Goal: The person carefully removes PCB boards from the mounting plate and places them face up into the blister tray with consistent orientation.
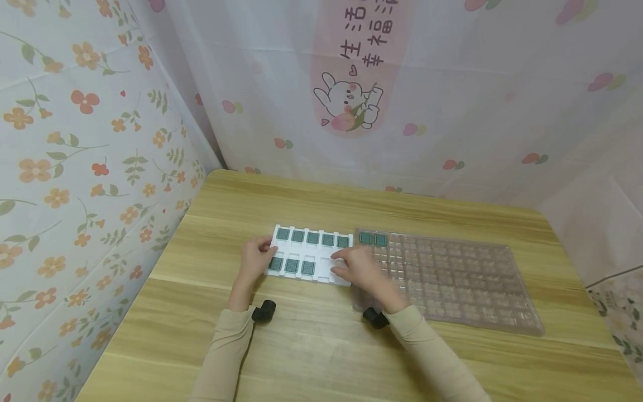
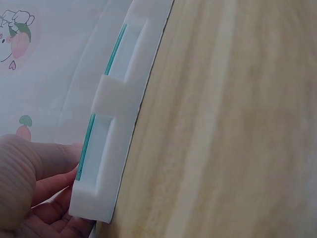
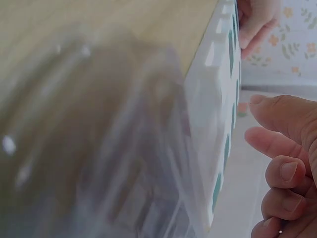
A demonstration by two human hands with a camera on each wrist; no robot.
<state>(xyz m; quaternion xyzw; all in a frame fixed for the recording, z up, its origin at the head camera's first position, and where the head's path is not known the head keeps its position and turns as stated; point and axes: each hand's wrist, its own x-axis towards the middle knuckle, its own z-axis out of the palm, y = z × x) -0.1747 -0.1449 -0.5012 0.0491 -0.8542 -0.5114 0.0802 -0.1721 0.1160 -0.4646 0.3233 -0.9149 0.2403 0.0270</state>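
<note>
A white tray [image 1: 301,249] lies on the table, with green square chips [image 1: 297,236] along its far row and three more in the near row. At the near row's right end are bare slots. My left hand [image 1: 256,258] grips the tray's left end, thumb on top beside a chip; the left wrist view shows its fingers against the white edge [image 2: 116,96]. Over the tray's right end hovers my right hand [image 1: 364,268]. In the right wrist view its thumb and index finger [image 3: 272,144] stand apart with nothing between them, the other fingers loosely bent.
A clear plastic tray [image 1: 452,273] with many small pockets adjoins the white tray on the right. Two green chips [image 1: 380,240] sit in its far left corner. Both lie on a wooden table [image 1: 311,346], with patterned curtains [image 1: 281,111] behind and at the sides.
</note>
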